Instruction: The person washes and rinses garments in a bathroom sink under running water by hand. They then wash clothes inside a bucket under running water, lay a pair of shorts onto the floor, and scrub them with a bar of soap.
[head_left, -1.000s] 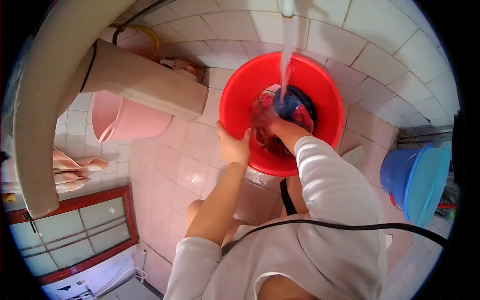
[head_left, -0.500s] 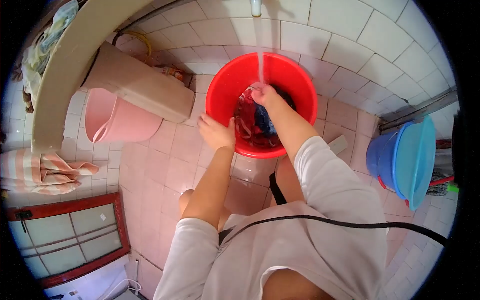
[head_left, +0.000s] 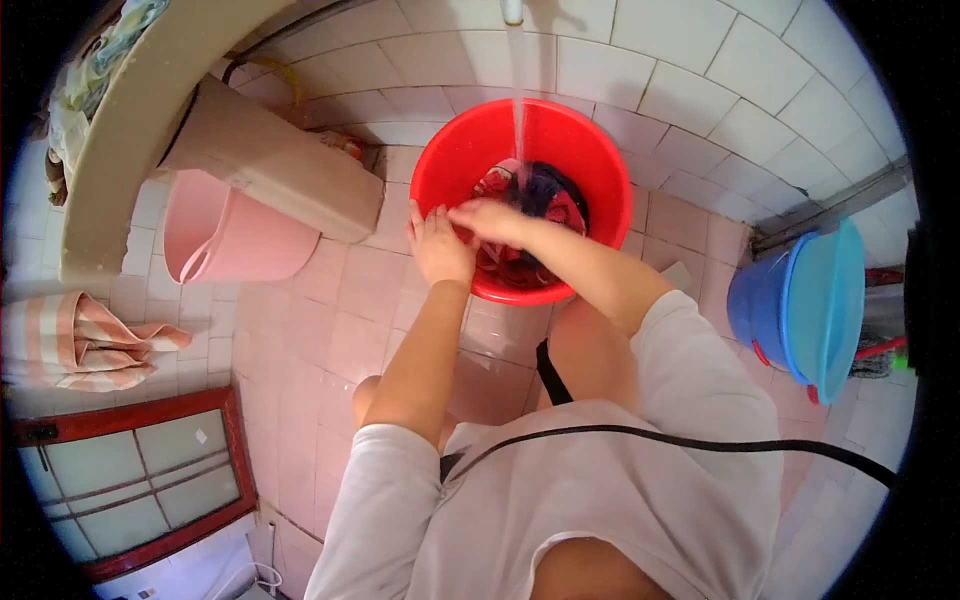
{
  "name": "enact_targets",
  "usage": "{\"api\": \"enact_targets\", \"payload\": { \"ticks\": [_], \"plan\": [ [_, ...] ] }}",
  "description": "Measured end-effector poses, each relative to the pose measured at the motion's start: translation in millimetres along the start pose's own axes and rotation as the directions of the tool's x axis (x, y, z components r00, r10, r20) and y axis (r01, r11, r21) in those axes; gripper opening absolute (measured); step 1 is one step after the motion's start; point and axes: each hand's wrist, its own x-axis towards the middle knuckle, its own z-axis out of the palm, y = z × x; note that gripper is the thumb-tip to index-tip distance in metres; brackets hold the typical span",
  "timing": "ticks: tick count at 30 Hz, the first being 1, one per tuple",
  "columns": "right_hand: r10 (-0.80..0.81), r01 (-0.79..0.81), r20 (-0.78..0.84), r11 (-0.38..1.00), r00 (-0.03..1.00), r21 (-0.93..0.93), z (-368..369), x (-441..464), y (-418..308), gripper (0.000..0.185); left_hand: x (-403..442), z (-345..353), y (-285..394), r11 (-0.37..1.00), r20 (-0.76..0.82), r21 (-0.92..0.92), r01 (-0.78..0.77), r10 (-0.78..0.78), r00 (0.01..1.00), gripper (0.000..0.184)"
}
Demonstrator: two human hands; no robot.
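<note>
My left hand [head_left: 442,250] lies at the left rim of a red plastic tub [head_left: 600,150], its fingers stretched over the edge and holding nothing. Over the tub, my right hand [head_left: 497,222] reaches leftward, its fingertips close to the left fingers; whether they touch is unclear. Slightly blurred, it appears loosely open with nothing in it. Wet red and dark clothes [head_left: 565,210] lie bunched inside the tub, partly hidden by the right hand and forearm. A stream of water [head_left: 518,110] falls from a tap [head_left: 513,12] onto them.
A pink bucket [head_left: 250,240] stands left, beside a beige pedestal [head_left: 290,160]. At right is a blue bucket [head_left: 755,305] with a light-blue basin [head_left: 828,310] against it. A striped towel [head_left: 100,345] hangs at left above a red-framed door [head_left: 150,475]. A black cord [head_left: 690,440] crosses my shirt.
My right hand has moved left from under the water stream toward my left hand. My left hand has shifted slightly right over the rim. The stream now falls directly onto the clothes.
</note>
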Motion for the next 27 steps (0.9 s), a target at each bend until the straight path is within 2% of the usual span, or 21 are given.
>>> {"api": "enact_targets", "payload": {
  "ticks": [1, 3, 4, 8, 10, 11, 13, 14, 16, 17, 18, 19, 21, 22, 24, 25, 27],
  "plan": [
    [-0.121, 0.118, 0.013, 0.930, 0.993, -0.348, 9.3, -4.3, 6.1, 0.048, 0.5, 0.3, -0.9, 1.000, 0.003, -0.007, -0.004, 0.004, 1.000, 0.046],
    [-0.297, 0.210, -0.133, 0.870, 0.946, -0.447, 20.0, -26.5, 10.6, 0.053, 1.2, 0.5, -1.0, 0.999, 0.113, 0.022, -0.040, 0.037, 0.993, 0.026],
    [-0.350, 0.248, -0.109, 0.819, 0.930, -0.518, 16.1, -30.4, 9.5, 0.051, 0.1, 1.2, 0.0, 0.994, 0.083, 0.067, -0.084, 0.078, 0.993, 0.028],
    [-0.304, 0.189, -0.088, 0.769, 0.949, -0.611, 16.3, -18.6, 4.9, 0.049, 0.8, 0.2, -1.6, 0.993, 0.089, 0.046, -0.109, 0.105, 0.990, 0.027],
    [-0.367, 0.252, -0.203, 0.863, 0.908, -0.437, 26.3, -2.0, 22.2, 0.049, 2.5, 3.4, -4.5, 0.995, 0.099, 0.079, -0.068, 0.060, 0.993, 0.025],
    [-0.363, 0.247, -0.208, 0.865, 0.908, -0.436, 27.8, 1.9, 26.2, 0.049, 2.3, 4.1, -5.7, 0.995, 0.103, 0.076, -0.072, 0.064, 0.993, 0.025],
    [-0.352, 0.273, -0.250, 0.914, 0.902, -0.302, 29.1, 6.3, 30.2, 0.049, 1.8, 1.9, -4.3, 0.997, 0.102, 0.038, -0.062, 0.058, 0.993, 0.029],
    [-0.348, 0.268, -0.254, 0.915, 0.903, -0.302, 30.7, 9.1, 31.3, 0.049, 1.4, 0.9, -2.9, 0.997, 0.105, 0.034, -0.065, 0.061, 0.993, 0.029],
    [-0.380, 0.287, -0.369, 0.915, 0.848, -0.283, 32.6, 23.9, 42.5, 0.048, 3.6, -2.7, 0.6, 0.998, 0.136, 0.057, -0.017, 0.009, 0.991, 0.023],
    [-0.184, 0.085, -0.383, 0.962, 0.905, -0.260, 24.3, 26.6, 46.7, 0.042, 2.0, -2.8, -0.4, 0.998, 0.134, 0.056, -0.018, 0.010, 0.991, 0.023],
    [0.056, 0.019, -0.351, 0.978, 0.935, 0.207, 6.5, 59.8, 97.0, 0.036, -0.5, -1.4, -3.0, 1.000, 0.085, -0.020, -0.018, 0.019, 0.996, 0.022],
    [0.254, -0.068, -0.213, 0.777, 0.943, 0.626, -5.0, 93.0, 143.5, 0.031, -0.6, -0.9, -5.6, 0.995, 0.036, -0.095, -0.024, 0.028, 0.999, 0.023],
    [0.398, 0.147, -0.375, 0.496, 0.837, 0.856, -34.0, 45.2, 61.4, 0.022, 2.2, 0.0, -6.4, 0.997, 0.032, -0.073, -0.019, 0.021, 0.999, 0.025],
    [0.398, 0.146, -0.376, 0.499, 0.837, 0.854, -44.7, 51.0, 61.2, 0.022, 1.9, 0.9, -5.8, 0.999, 0.033, -0.049, -0.006, 0.008, 0.999, 0.028],
    [0.462, 0.198, -0.239, 0.137, 0.854, 0.971, -79.3, 76.5, 66.0, 0.028, 1.3, 3.2, -4.5, 1.000, 0.032, -0.026, 0.005, -0.004, 0.999, 0.030],
    [0.462, 0.201, -0.241, 0.134, 0.854, 0.970, -85.3, 82.9, 66.2, 0.028, 1.4, 5.5, -6.0, 1.000, 0.011, -0.017, -0.001, 0.001, 1.000, 0.029],
    [0.498, 0.220, -0.212, 0.044, 0.841, 0.974, -91.1, 91.5, 66.7, 0.029, 1.2, 7.8, -7.6, 1.000, -0.013, -0.003, -0.010, 0.010, 1.000, 0.028]
  ]
}}
